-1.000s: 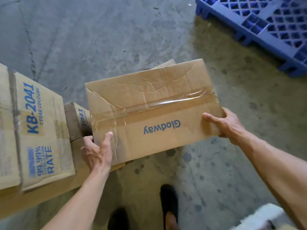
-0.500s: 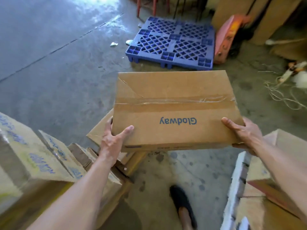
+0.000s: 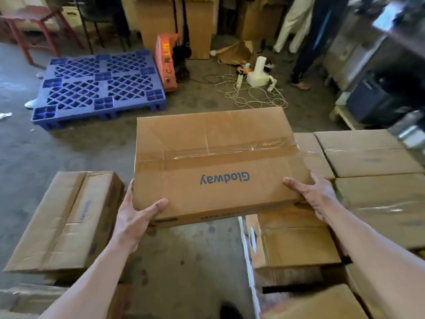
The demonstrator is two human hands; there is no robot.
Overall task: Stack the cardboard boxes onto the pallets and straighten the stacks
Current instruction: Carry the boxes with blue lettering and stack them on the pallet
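Note:
I hold a flat brown cardboard box (image 3: 213, 162) printed "Glodway", taped across its top, in the air in front of me. My left hand (image 3: 134, 215) grips its near left corner, thumb on top. My right hand (image 3: 315, 196) grips its near right edge. A blue plastic pallet (image 3: 99, 86) lies bare on the floor, far left. To my right stands a stack of cardboard boxes (image 3: 368, 157), partly under the held box's right edge. What this stack rests on is hidden.
A loose cardboard box (image 3: 66, 217) lies on the floor at my left. An orange pallet jack (image 3: 166, 63) stands beside the blue pallet. Tangled white cables (image 3: 250, 93) cover the floor ahead. Two people's legs (image 3: 303, 38) stand at the back right, near tall cartons (image 3: 174, 21).
I have turned right and raised my view with the box in both hands. The left box pile has slid out of view; the right stack and back of the room have appeared.

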